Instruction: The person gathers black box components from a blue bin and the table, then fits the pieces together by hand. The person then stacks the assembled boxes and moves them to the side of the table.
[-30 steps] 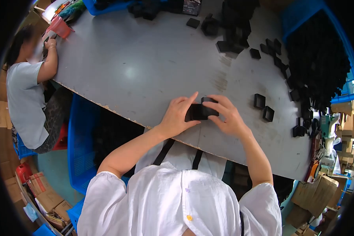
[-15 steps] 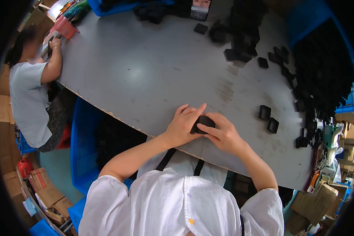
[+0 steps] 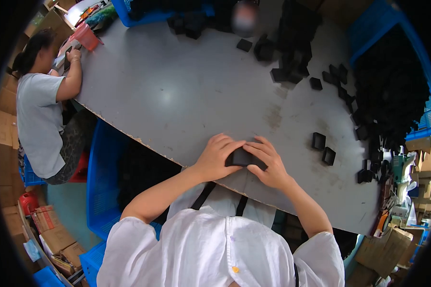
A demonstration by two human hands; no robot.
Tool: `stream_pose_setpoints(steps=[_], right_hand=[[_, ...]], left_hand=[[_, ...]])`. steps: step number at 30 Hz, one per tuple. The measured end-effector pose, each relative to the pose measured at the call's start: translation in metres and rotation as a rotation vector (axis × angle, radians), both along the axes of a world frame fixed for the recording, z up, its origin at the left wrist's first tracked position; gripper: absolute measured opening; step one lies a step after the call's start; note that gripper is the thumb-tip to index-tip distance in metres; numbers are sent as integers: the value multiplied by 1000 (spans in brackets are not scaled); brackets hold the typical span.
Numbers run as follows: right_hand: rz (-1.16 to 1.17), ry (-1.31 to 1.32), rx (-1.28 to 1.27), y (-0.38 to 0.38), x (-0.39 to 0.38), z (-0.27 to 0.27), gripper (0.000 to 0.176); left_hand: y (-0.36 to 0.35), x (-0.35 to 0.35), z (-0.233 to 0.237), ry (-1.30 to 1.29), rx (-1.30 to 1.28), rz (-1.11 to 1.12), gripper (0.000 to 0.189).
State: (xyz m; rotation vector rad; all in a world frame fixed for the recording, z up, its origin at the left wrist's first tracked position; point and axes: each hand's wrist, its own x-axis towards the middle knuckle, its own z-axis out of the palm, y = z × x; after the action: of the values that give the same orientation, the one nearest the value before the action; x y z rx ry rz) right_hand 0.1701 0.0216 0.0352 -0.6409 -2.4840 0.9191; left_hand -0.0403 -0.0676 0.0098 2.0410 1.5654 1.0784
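A black box [image 3: 240, 158] is held between my two hands just above the near edge of the grey table [image 3: 177, 95]. My left hand [image 3: 219, 155] wraps its left side, with the thumb along the near side. On the right side, my right hand [image 3: 267, 162] grips it with the thumb below and fingers at the top. Two open black box pieces, one [image 3: 319, 140] and another [image 3: 328, 156], lie on the table to the right of my hands.
Black pieces [image 3: 292, 67] are heaped at the far right. A blue crate [image 3: 103, 182] stands below the table's left edge. Another person [image 3: 40, 105] sits at the left, near a pink basket [image 3: 86, 37]. A large blue bin [image 3: 378, 36] of black pieces is at right.
Both hands have shifted their fingers on the black box, and it has turned so that a longer side faces me. The camera view has moved slightly.
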Motion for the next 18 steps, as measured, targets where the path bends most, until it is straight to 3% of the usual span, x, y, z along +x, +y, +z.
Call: stream_pose_setpoints(steps=[2, 4, 6, 8, 12, 13, 14, 15, 16, 17, 18], right_hand=[[-59, 27, 76, -4, 8, -11, 56], [-128, 55, 108, -13, 9, -16, 60], [-118, -47, 164, -14, 4, -12, 62], [-105, -54, 203, -16, 1, -10, 62], [-70, -40, 261, -15, 1, -15, 61], [-76, -42, 261, -16, 2, -14, 61], [-66, -55, 255, -17, 2, -11, 60], [-57, -64, 253, -15, 1, -9, 59], [-64, -61, 264, -13, 1, -9, 59], [-57, -53, 240, -13, 2, -11, 59], [-49, -47, 214, -13, 3, -12, 58]], left_hand=[[-29, -29, 20, -148, -100, 156, 65], [-76, -66, 18, -212, -84, 483, 62], [-120, -99, 0, -654, -125, 719, 61], [-169, -137, -35, -698, -190, 864, 64], [-251, -144, -102, 165, -424, 1317, 71], [-279, -149, -133, 128, -449, 1355, 68], [-304, -146, -157, 87, -478, 1390, 65], [-318, -132, -158, -230, -579, 1358, 48], [-354, -130, -193, -288, -667, 1296, 40], [-377, -115, -200, -464, -840, 1227, 44], [-393, -92, -203, -722, -929, 1314, 44]])
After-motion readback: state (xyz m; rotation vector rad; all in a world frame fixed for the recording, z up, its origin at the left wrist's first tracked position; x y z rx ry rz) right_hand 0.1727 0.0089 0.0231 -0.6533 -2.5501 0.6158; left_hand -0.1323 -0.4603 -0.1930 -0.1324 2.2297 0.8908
